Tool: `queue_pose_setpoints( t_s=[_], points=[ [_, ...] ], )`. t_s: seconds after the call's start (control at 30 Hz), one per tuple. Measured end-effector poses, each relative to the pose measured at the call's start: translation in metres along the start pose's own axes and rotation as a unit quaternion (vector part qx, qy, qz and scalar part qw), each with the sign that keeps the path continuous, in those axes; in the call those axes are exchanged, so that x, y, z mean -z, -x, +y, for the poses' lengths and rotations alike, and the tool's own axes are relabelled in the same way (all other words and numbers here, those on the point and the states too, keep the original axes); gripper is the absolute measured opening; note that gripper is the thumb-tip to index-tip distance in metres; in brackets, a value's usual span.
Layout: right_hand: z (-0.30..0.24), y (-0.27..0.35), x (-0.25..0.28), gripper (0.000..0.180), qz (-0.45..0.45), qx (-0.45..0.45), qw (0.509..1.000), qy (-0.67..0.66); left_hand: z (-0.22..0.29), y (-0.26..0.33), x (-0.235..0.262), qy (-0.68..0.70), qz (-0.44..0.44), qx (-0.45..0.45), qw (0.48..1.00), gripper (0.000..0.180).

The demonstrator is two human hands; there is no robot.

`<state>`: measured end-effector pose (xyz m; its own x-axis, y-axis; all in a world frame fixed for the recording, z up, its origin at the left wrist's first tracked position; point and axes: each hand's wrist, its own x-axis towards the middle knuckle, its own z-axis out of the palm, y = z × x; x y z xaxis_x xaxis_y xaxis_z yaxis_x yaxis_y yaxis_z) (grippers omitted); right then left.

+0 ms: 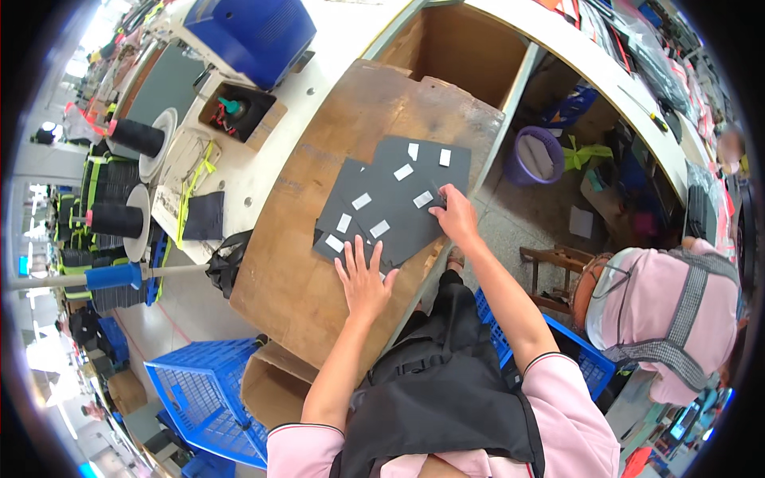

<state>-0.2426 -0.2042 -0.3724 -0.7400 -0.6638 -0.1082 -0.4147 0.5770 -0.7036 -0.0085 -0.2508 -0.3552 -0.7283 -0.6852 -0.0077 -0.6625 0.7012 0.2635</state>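
Several dark grey fabric pieces [398, 199] lie overlapping on a worn brown wooden board [299, 231]. Small white labels [403, 172] are scattered across them, each apart from the others. My left hand [364, 283] rests with spread fingers on the near-left edge of the pieces, close to a label [335, 243] there. At their right edge, my right hand [457, 217] has its thumb and forefinger closed on the border of a fabric piece, beside another label [422, 199]. The fingertips partly hide what lies between them.
A blue machine [251, 36] and black thread cones [135, 137] stand left on a white table. Beyond the board is an open wooden compartment [470, 56]. A purple bin [535, 155] stands right; a blue crate [207, 390] sits lower left. Another person in pink [677, 295] is at right.
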Motion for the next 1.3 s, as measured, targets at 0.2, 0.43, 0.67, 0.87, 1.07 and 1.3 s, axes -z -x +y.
queue_pose_setpoints(
  t_s=[0.2, 0.43, 0.67, 0.87, 1.07, 1.3],
  points=[
    [-0.033, 0.023, 0.012, 0.016, -0.034, 0.083, 0.989, -0.121, -0.017, 0.025, 0.019, 0.13, 0.068, 0.023, 0.989, 0.069],
    [-0.119, 0.076, 0.103, 0.017, -0.357, 0.227, 0.898, -0.117, -0.022, -0.022, 0.166, 0.464, 0.066, -0.039, 0.882, 0.091],
    [-0.104, 0.109, 0.102, 0.01, -0.375, 0.112, 0.893, -0.224, -0.02, 0.052, 0.152, 0.735, -0.136, 0.177, 0.641, 0.02],
    [-0.109, 0.179, 0.077, 0.026, 0.034, 0.224, 0.973, -0.04, -0.001, 0.095, 0.131, 0.737, -0.069, 0.259, 0.62, 0.019],
    [-0.122, 0.229, 0.068, 0.042, -0.088, 0.254, 0.962, -0.045, 0.02, 0.098, 0.135, 0.717, -0.056, 0.241, 0.651, 0.023],
    [-0.115, 0.227, 0.08, 0.033, -0.036, 0.36, 0.932, -0.008, 0.028, 0.105, 0.143, 0.632, -0.051, 0.229, 0.739, 0.026]
  ],
)
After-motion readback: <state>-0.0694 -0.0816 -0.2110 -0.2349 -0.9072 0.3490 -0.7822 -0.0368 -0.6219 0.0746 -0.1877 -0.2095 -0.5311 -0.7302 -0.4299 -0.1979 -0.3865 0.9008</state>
